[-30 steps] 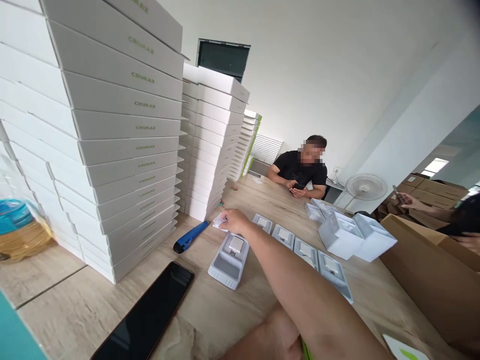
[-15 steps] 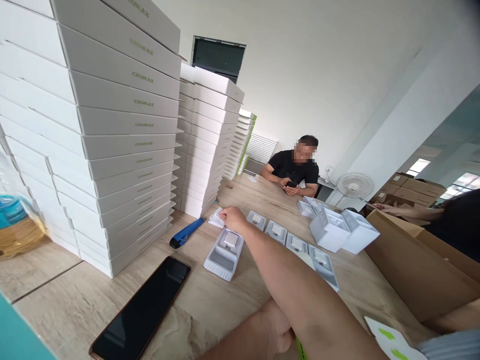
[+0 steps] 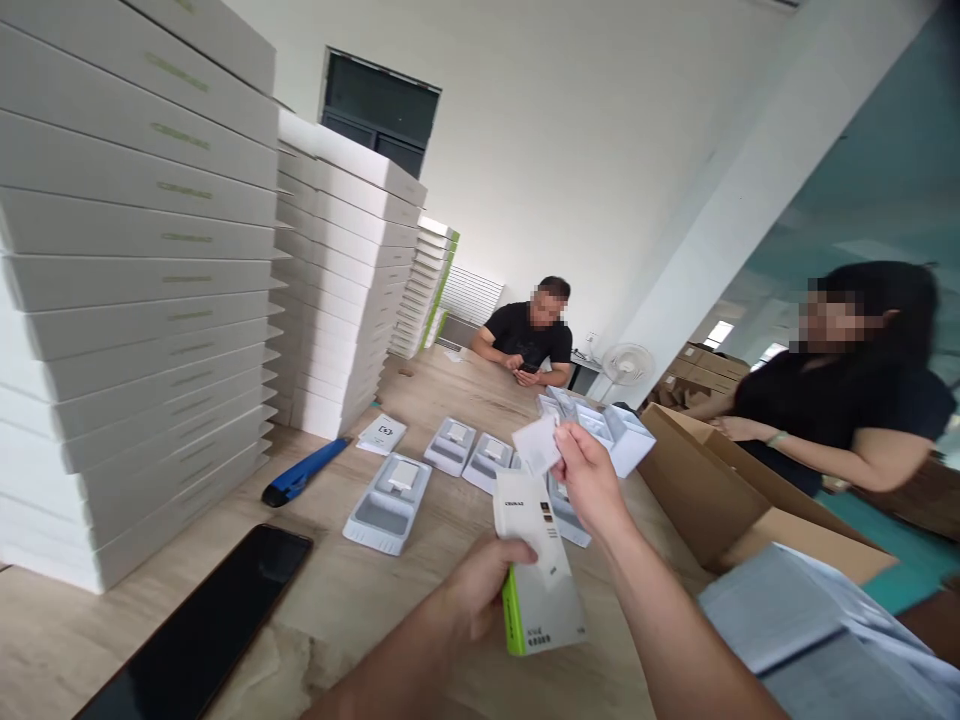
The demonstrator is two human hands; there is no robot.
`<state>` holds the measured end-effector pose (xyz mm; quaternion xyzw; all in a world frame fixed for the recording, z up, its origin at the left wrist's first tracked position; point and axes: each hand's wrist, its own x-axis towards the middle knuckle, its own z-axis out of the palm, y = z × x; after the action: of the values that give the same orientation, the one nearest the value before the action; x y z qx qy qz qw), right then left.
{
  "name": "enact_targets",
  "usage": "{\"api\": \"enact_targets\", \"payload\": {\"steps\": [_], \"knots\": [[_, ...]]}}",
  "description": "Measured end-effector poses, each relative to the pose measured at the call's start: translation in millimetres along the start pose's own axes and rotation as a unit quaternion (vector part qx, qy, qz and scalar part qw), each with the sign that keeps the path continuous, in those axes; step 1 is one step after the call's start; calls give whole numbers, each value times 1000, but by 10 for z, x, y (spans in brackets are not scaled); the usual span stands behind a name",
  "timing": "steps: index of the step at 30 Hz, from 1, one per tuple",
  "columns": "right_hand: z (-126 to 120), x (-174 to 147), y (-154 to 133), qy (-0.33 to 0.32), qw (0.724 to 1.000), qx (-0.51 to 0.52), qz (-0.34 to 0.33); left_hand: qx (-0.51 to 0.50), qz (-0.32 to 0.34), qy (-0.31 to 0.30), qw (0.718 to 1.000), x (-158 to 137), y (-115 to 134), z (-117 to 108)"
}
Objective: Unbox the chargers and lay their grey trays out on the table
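My left hand point(image 3: 487, 580) grips a white and green box point(image 3: 536, 560), thumb across its printed face. Just above the box's far end, my right hand point(image 3: 589, 470) pinches a small white paper card point(image 3: 536, 447) by its edge. Left of the box lies a white tray point(image 3: 386, 508) with a white charger plug point(image 3: 403, 475) in its upper part. A printed leaflet point(image 3: 382, 432) rests behind that tray. More such trays, with a plug in each one I can make out, stand in a row behind my hands; the nearer ones are partly hidden.
Tall stacks of white boxes point(image 3: 180, 300) line the left side. A blue utility knife point(image 3: 304, 472) and a phone point(image 3: 202, 620) lie before them. At right stand an open carton point(image 3: 690, 500) and grey-white boxes point(image 3: 787, 610). One person sits across the table, another stands at right.
My right hand has come back from the leaflets with a white card. My left hand has brought the white and green box up into view. The camera has turned right.
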<state>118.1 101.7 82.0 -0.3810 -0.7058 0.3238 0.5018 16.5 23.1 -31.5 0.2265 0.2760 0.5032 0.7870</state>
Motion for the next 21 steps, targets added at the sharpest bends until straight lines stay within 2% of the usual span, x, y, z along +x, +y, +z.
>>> {"api": "enact_targets", "payload": {"steps": [3, 7, 10, 13, 15, 17, 19, 20, 21], "knots": [[-345, -568, 356, 59, 984, 143, 86, 25, 11, -13, 1000, -63, 97, 38], [-330, -1047, 621, 78, 968, 198, 136, 39, -5, -78, 996, -171, 135, 169], [-266, -1148, 620, 71, 961, 221, 147, 43, -27, -126, 991, -241, 122, 274], [-288, -1140, 585, 34, 959, 243, 138, 58, -19, -160, 985, -279, 130, 295], [-347, -1115, 561, 15, 957, 262, 126, 101, -4, -145, 984, -289, 179, 248], [-444, -1085, 531, 32, 955, 273, 109, 184, 25, -104, 977, -299, 274, 176], [-576, -1064, 495, 82, 956, 268, 90, 326, 74, -72, 940, -323, 395, 117], [-647, -1059, 473, 115, 956, 259, 80, 415, 105, -59, 902, -340, 453, 101], [-716, -1059, 448, 148, 955, 248, 71, 506, 140, -48, 850, -360, 500, 94]]}}
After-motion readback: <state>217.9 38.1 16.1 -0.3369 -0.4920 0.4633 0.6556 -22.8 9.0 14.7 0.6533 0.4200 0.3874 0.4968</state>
